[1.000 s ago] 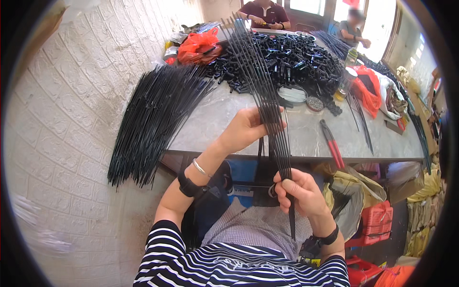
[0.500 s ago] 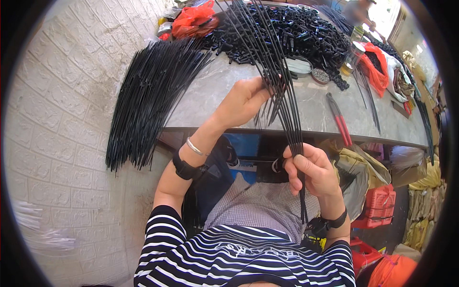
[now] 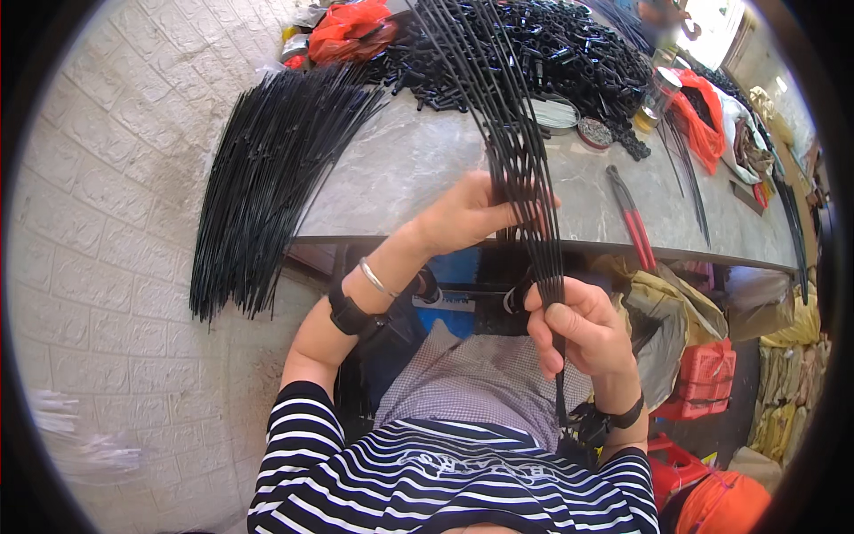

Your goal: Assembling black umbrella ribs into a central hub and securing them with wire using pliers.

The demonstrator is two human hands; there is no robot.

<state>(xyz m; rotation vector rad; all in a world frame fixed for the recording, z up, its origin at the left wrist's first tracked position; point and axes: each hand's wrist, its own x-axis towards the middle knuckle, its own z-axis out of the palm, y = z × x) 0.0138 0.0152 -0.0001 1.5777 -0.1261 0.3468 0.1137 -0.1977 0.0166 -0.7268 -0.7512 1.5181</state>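
A fanned bunch of thin black rods (image 3: 525, 147) stands up in front of me, narrow at its lower end and spread at the top. My right hand (image 3: 583, 329) is closed round the gathered lower part, thumb pressed across the rods. Higher up, my left hand (image 3: 467, 214) is closed on the same bunch, its thumb in front and its other fingers mostly hidden behind. The rods cross each other in a lattice near the left thumb. To the left, a thick pile of similar black rods (image 3: 267, 178) overhangs the table (image 3: 409, 169).
A heap of short black tubular parts (image 3: 569, 62) covers the far table. Beside it stand a dish of pale sticks (image 3: 556, 113), a tin of small metal pieces (image 3: 594, 133) and a glass jar (image 3: 656, 98). Red-handled pliers (image 3: 632, 218) lie near the front edge. Red bags (image 3: 698, 120) sit right.
My left hand has slid down the rods toward my right hand. The rods now splay and cross more above my right hand, which has dropped slightly.
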